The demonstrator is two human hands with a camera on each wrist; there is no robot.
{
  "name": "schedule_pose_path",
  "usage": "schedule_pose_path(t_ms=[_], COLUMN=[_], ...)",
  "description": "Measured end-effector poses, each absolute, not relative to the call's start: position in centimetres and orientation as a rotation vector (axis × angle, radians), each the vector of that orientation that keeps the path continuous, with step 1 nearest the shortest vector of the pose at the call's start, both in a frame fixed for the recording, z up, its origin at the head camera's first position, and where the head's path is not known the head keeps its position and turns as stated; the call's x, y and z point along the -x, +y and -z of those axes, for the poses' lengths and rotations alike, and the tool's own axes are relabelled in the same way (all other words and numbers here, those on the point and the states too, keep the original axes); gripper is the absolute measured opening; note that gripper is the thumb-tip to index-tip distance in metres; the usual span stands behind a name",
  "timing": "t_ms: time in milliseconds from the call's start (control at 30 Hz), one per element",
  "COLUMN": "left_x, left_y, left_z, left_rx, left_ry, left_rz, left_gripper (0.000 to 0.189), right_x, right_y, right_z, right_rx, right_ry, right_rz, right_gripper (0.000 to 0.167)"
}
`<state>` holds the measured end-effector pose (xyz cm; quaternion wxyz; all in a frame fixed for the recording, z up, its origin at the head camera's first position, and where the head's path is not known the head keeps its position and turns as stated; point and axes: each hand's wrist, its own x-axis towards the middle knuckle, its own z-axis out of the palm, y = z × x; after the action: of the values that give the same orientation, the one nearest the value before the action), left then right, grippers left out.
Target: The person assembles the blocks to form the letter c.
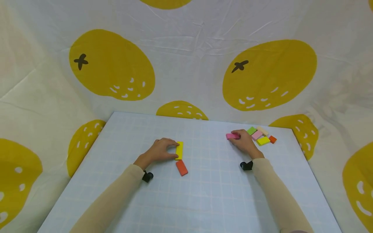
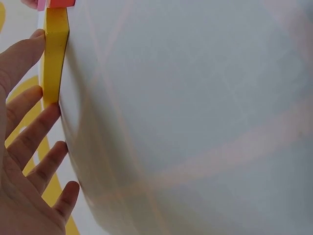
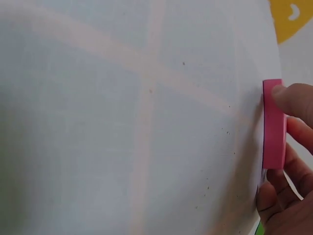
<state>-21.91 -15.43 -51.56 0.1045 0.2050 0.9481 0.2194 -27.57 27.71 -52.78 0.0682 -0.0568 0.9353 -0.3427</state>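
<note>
My left hand [image 1: 160, 150] is at a yellow block [image 1: 179, 150] lying on the table, with thumb and fingertips at its two ends. In the left wrist view, the thumb touches the yellow block [image 2: 55, 56] near its top and fingertips meet its lower end. Just below it in the head view lies a red-orange block [image 1: 182, 168], set at a slant. To the right, my right hand [image 1: 244, 141] grips a dark pink block [image 1: 232, 136]. The right wrist view shows that pink block [image 3: 274, 125] between thumb and fingers, its long side facing the camera.
Right of my right hand lies a loose group: a green block [image 1: 251, 130], a light pink block [image 1: 257, 135], a cream block [image 1: 262, 130], a yellow block [image 1: 263, 141] and a red block [image 1: 272, 139]. The pale checked table [image 1: 204, 200] ends at a patterned cloth [image 1: 186, 64].
</note>
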Motion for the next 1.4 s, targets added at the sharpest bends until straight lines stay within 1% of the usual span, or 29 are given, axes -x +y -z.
schedule_pose_path(t_ms=[233,667,967,1400], left_x=[21.9,21.9,21.9,22.1], left_y=[-15.5,-15.5,-15.5,-15.6], left_z=[51.5,51.7,51.7,51.8], left_rx=[-0.613,-0.608,-0.612,-0.625], left_ry=[2.803,2.805,2.808,2.806], left_rz=[-0.629,-0.621,-0.617,-0.639], left_gripper=[0.058,0.058,0.058,0.058], right_x=[27.5,27.7,28.1,28.6], right_y=[27.5,26.1,23.9,19.6], right_z=[52.9,52.5,52.0,51.5], right_rx=[0.166,0.191,0.278,0.452], right_ry=[2.803,2.802,2.804,2.786], right_rz=[1.047,1.091,1.055,1.097], right_gripper=[0.046,0.047,0.047,0.037])
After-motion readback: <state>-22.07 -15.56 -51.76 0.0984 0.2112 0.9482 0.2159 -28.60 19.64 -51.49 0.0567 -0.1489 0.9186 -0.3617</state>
